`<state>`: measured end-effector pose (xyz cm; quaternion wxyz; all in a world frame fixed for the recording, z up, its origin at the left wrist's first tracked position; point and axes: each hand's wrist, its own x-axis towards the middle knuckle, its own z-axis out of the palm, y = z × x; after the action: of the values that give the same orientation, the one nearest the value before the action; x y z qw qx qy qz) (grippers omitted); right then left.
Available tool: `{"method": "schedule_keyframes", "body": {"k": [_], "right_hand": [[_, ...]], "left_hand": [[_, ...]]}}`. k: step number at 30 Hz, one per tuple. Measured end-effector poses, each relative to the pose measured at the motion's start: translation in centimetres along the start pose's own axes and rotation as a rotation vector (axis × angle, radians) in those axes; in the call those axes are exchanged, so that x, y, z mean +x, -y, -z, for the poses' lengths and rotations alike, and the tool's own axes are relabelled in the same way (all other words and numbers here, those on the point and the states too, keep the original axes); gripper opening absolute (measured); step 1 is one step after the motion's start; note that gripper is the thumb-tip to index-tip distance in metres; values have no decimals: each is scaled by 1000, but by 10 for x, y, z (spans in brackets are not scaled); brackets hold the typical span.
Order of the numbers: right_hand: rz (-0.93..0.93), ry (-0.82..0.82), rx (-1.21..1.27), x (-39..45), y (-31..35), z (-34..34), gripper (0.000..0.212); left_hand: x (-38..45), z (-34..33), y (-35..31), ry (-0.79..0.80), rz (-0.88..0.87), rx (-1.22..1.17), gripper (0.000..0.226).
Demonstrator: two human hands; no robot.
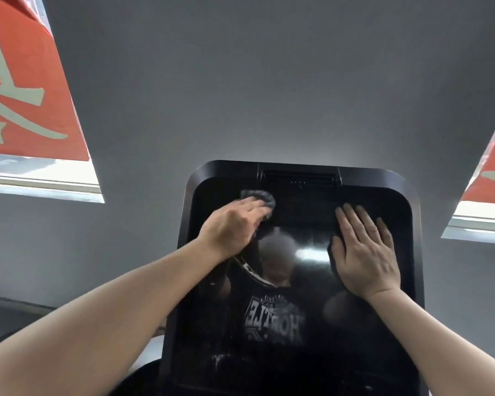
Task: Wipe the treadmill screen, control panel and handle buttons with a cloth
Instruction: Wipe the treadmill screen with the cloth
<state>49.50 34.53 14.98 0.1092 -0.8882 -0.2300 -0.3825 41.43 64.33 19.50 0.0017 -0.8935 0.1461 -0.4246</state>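
Note:
The treadmill's black glossy screen (pixel 297 318) fills the lower middle of the head view, framed by a dark bezel with a vent slot at its top. My left hand (pixel 232 224) presses a dark grey cloth (pixel 259 197) against the screen's upper left part; the cloth bulges out past my fingers. My right hand (pixel 365 251) lies flat on the upper right of the screen, fingers straight and together, holding nothing. A reflection of a person in a printed dark shirt shows in the glass.
A plain grey wall (pixel 269 81) rises behind the console. Windows with red banners (pixel 20 90) sit at the left and right edges. A dark curved treadmill part (pixel 132 378) shows at the lower left.

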Motion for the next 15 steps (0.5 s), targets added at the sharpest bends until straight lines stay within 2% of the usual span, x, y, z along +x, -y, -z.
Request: {"method": "schedule_keyframes", "body": {"k": [1,2,5,6,8,10,11,13,15], "right_hand": [[-5,0,-1,-1,0,0,65],[-4,0,-5,-2,0,0,65],[9,-8,4,-2,-1,0,65],[12,-7,4,-1,-2,0,65],[7,-5,1,0,-2,-1,64],[0,-3,4,-1,-1,-1,65],[-1,-3,4,-2,-1,-1,65],[3,-12,7,-2,-1,-1,65],[6,-13,9,-1,-1,-1,65]], "left_hand": [[-5,-2,-2,-16,75,11,38],[-12,-9,-13,5,69,18,40],[-22,-11,-21,127,-229,11,42],[-17,-5,-7,136,-240,15,41],[-7,7,19,65,-95,44,39],[-15,4,11,17,45,87,41],[-22,-5,-5,56,20,86,43],[-34,-11,-22,162,-174,66,43],[-24,3,-2,159,-197,50,40]]}}
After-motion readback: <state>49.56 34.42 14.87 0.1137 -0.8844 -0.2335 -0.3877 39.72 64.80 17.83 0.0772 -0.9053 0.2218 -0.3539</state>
